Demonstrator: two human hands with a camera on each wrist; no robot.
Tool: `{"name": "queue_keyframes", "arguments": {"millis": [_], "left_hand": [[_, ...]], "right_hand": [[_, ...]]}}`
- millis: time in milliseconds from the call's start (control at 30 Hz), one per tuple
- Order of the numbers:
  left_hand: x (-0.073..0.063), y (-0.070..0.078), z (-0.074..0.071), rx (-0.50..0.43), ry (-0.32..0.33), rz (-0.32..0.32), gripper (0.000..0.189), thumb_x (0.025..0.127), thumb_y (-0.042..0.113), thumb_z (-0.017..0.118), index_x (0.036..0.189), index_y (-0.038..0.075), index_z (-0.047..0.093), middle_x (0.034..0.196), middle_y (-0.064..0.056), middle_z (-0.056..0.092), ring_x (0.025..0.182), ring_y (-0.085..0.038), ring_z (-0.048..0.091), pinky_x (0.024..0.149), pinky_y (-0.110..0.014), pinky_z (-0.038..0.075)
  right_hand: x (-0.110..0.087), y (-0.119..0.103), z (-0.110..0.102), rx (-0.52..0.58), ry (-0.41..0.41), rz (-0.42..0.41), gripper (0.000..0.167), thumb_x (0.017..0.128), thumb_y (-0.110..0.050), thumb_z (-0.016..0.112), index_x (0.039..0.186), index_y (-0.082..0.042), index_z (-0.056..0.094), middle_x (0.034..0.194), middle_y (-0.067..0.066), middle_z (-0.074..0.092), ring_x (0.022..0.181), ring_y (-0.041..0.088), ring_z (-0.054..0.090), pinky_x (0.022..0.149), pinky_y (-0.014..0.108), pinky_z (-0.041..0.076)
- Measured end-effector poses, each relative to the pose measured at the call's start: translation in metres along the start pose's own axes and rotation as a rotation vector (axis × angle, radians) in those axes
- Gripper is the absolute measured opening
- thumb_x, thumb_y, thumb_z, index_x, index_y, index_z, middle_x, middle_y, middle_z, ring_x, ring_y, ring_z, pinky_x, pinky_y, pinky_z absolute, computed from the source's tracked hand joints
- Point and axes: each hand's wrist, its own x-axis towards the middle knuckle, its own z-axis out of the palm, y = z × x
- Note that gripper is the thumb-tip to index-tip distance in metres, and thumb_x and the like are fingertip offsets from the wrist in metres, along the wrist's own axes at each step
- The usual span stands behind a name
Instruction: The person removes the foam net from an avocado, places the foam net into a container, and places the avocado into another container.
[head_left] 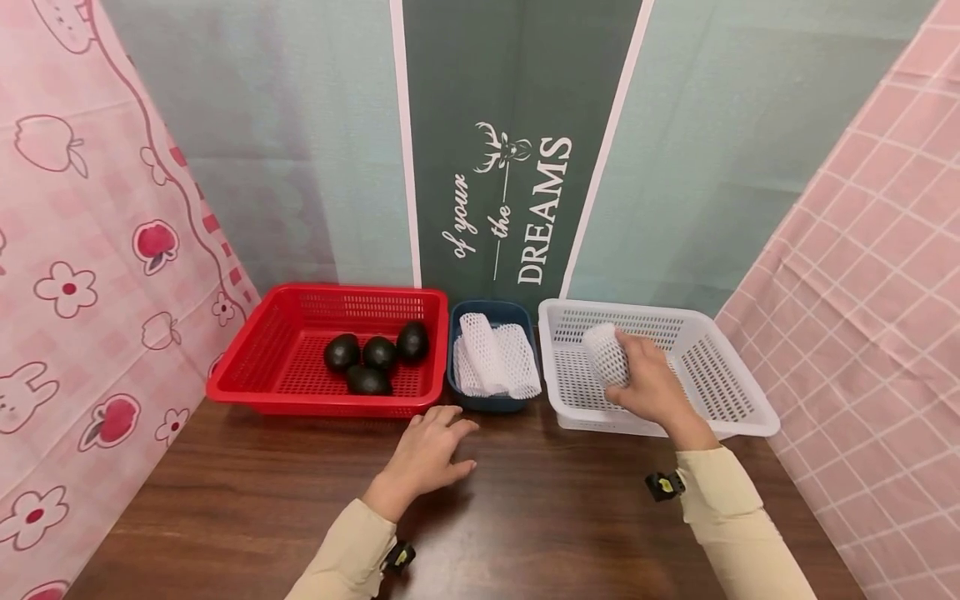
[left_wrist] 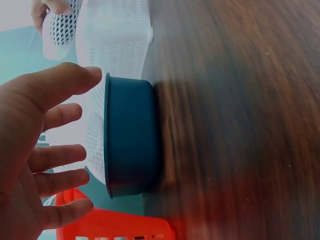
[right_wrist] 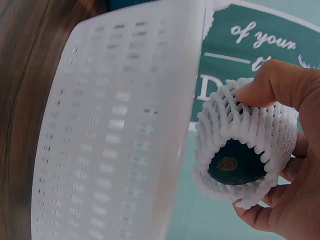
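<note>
My right hand [head_left: 651, 382] grips an avocado in a white foam net sleeve [head_left: 606, 354], over the white basket [head_left: 660, 427]. In the right wrist view the dark end of the avocado [right_wrist: 237, 162] shows through the sleeve's opening, with the thumb on one side and fingers round the other. My left hand [head_left: 429, 450] is empty, fingers spread, just in front of the red basket and the blue bin [head_left: 491, 405]. Several white foam net sleeves [head_left: 495, 358] lie in that bin. Several bare dark avocados [head_left: 369, 381] sit in the red basket [head_left: 322, 408].
The three containers stand in a row at the back of the brown wooden table [head_left: 525, 508]. Behind them hangs a green cloth [head_left: 300, 167] with white lettering. Pink patterned cloths [head_left: 75, 292] close off the left and right sides.
</note>
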Motion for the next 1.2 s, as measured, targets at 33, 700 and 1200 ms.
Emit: {"name": "queue_keyframes", "arguments": {"millis": [33,700,1200], "left_hand": [[-0.001,-0.001,0.000,-0.001,-0.001,-0.006,0.043,0.073,0.035,0.076,0.111,0.017,0.066,0.116,-0.013,0.055,0.107,-0.030,0.050,0.079,-0.047,0.043],[-0.023,-0.019,-0.005,0.000,0.020,-0.091,0.045,0.069,0.035,0.078,0.106,0.013,0.066,0.105,-0.009,0.056,0.090,-0.029,0.055,0.066,-0.043,0.044],[-0.039,-0.040,-0.006,-0.002,0.003,-0.188,0.045,0.068,0.036,0.079,0.106,0.014,0.067,0.104,-0.006,0.056,0.092,-0.027,0.055,0.068,-0.046,0.045]], "right_hand": [[0.000,-0.003,0.000,0.003,-0.002,-0.010,0.088,0.057,-0.006,0.077,0.133,0.011,0.037,0.120,0.030,0.044,0.108,0.045,0.041,0.089,0.056,0.033],[-0.009,-0.040,0.009,0.052,-0.042,-0.154,0.084,0.055,-0.010,0.077,0.131,0.002,0.044,0.123,0.023,0.049,0.109,0.038,0.045,0.090,0.051,0.037],[-0.016,-0.060,0.020,0.081,-0.028,-0.259,0.081,0.056,-0.011,0.076,0.131,-0.005,0.047,0.115,0.017,0.048,0.099,0.031,0.048,0.082,0.047,0.042]]}}
